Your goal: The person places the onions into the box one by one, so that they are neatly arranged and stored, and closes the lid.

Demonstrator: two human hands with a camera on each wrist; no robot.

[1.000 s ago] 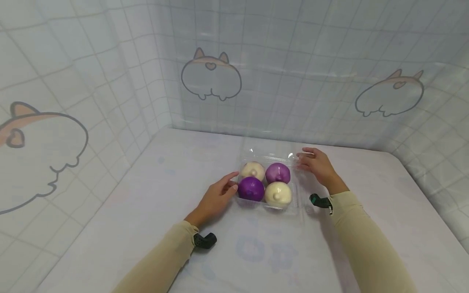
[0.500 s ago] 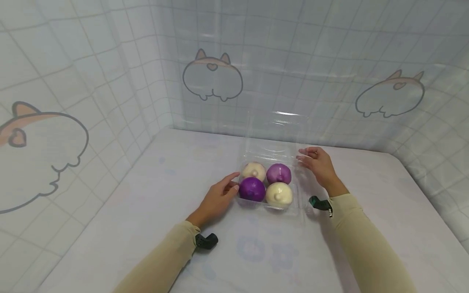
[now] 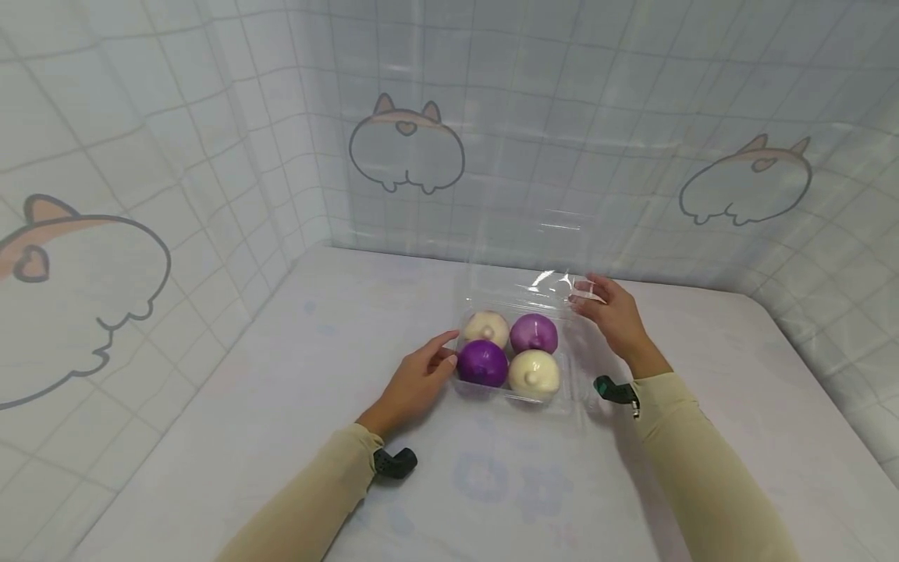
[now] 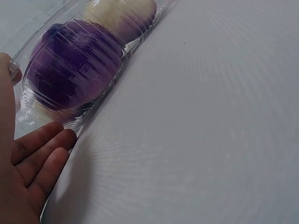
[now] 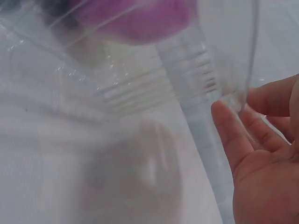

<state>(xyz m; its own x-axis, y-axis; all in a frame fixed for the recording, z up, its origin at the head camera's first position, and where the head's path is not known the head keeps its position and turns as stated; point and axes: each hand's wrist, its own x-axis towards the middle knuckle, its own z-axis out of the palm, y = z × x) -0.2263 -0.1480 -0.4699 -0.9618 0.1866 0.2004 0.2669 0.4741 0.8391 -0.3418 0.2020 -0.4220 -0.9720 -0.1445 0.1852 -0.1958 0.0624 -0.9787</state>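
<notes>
A clear plastic clamshell container holds several round, onion-like pieces with small nubs. A deep purple onion and a cream one sit in front, a pale one and a lighter purple one behind. The container's transparent lid is raised at the back; its outline is faint. My left hand rests against the container's left side, fingers nearly straight against the wall in the left wrist view. At the back right, my right hand pinches the lid's edge between thumb and fingers.
The container stands on a white cloth-covered table near its back edge. Pale tiled-print curtains with cartoon animal drawings close off the back and both sides. A dark camera mount sits on the left wrist, another on the right.
Since a second ago the lid has risen and now stands up at the back. My right hand's fingers have shifted slightly upward along its edge. The left hand and onions hold their place.
</notes>
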